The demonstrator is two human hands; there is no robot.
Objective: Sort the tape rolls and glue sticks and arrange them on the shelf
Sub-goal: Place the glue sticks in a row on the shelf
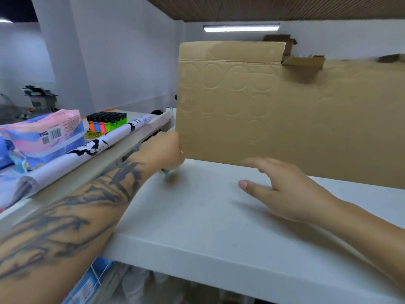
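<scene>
A white shelf runs across the lower half of the view, and a large sheet of brown cardboard, stamped with rows of circular impressions, stands upright along its back, blocking everything behind it. The left hand, on a heavily tattooed forearm, reaches to the cardboard's lower left corner with its fingers curled down around a small blurred object that shows a bit of green or teal at its tip and touches the shelf surface; it is too smeared to say whether it is a glue stick or something else, and the hand appears closed on it. The right hand hovers just above the shelf further right, palm down, fingers spread and loose, gripping nothing, its fingertips near the bottom edge of the cardboard. To the left, an adjoining shelf level sits slightly higher and is crowded: a long white rolled sheet with black print lies along its front edge, a pink and blue plastic-wrapped pack sits behind it, and a display tray of brightly coloured lighters stands further back. More cardboard boxes show above the sheet's top edge.
</scene>
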